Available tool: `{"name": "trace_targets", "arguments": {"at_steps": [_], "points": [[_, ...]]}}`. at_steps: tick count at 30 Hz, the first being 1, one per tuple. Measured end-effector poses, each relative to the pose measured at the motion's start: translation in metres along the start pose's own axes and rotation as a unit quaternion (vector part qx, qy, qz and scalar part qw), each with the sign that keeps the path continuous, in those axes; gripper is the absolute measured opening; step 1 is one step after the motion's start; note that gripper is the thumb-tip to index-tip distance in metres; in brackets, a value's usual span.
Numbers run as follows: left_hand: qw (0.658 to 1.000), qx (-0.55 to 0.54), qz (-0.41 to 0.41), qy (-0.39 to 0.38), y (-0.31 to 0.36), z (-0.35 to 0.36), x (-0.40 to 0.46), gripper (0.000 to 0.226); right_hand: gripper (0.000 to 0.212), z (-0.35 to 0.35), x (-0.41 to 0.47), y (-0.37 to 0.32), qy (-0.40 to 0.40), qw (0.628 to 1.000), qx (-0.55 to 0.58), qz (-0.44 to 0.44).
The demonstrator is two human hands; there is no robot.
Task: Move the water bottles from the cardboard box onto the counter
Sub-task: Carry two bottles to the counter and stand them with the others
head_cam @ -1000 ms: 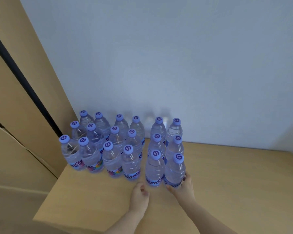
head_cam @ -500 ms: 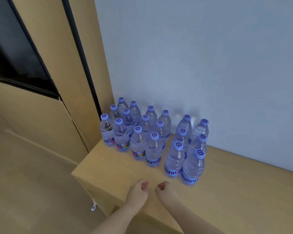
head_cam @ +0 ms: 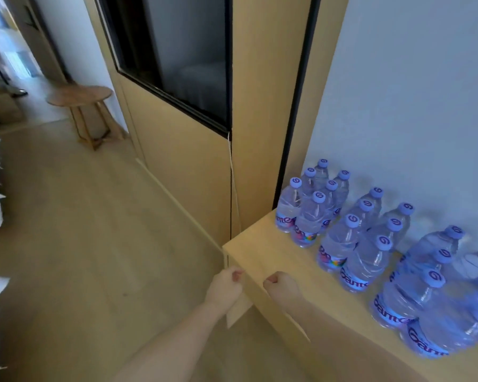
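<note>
Purple-capped bottles (head_cam: 353,260) are stood upright in tight rows at the table's (head_cam: 262,252) wall side, probably to save room; both hands (head_cam: 224,285) (head_cam: 280,286) are curled, holding nothing.

Wooden counter (head_cam: 273,260) carrying rows of water bottles (head_cam: 362,260)

The pale wooden counter is running along the grey-white wall, its left end sitting against a tall wooden panel and its near corner jutting out over the wood floor (head_cam: 94,244). Clear plastic water bottles with purple caps and printed labels are standing upright on it in tight rows, reaching from the wall-side corner toward the right edge of the view, where the nearest ones are blurring. The front strip of the countertop is lying bare. Farther off, a small round wooden side table (head_cam: 80,96) is standing on the floor.
</note>
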State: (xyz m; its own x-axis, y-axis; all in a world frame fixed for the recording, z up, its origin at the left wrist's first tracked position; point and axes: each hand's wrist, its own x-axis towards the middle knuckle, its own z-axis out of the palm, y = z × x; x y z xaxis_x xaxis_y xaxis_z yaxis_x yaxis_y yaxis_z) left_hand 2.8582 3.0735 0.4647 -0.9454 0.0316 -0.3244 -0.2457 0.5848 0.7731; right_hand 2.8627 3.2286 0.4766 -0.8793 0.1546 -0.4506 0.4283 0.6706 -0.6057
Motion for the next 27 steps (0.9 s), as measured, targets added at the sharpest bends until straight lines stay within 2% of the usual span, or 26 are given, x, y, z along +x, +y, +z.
{"name": "trace_targets", "arguments": {"at_steps": [5,11,18,22,24,27], "points": [[0.996,0.059,-0.035,0.053,-0.056,-0.085,0.027,0.028,0.017,0.05,0.028,-0.084,-0.056,0.995,-0.051,-0.061],[0.988,0.09,-0.1,0.079,-0.124,-0.198,0.043,0.034,0.033,0.115,0.062,-0.194,-0.13,0.982,-0.064,-0.119],[0.966,0.087,-0.207,0.129,-0.207,-0.293,0.037,0.03,0.021,0.211,0.086,-0.285,-0.206,0.963,-0.102,-0.143],[0.952,0.094,-0.262,0.13,-0.245,-0.339,0.05,0.032,0.026,0.267,0.108,-0.334,-0.265,0.941,-0.151,-0.147],[0.949,0.101,-0.274,0.119,-0.262,-0.365,0.066,0.033,0.021,0.291,0.124,-0.362,-0.289,0.928,-0.173,-0.158],[0.944,0.116,-0.286,0.113,-0.284,-0.412,0.101,0.034,0.033,0.328,0.157,-0.418,-0.306,0.916,-0.198,-0.168]]}}
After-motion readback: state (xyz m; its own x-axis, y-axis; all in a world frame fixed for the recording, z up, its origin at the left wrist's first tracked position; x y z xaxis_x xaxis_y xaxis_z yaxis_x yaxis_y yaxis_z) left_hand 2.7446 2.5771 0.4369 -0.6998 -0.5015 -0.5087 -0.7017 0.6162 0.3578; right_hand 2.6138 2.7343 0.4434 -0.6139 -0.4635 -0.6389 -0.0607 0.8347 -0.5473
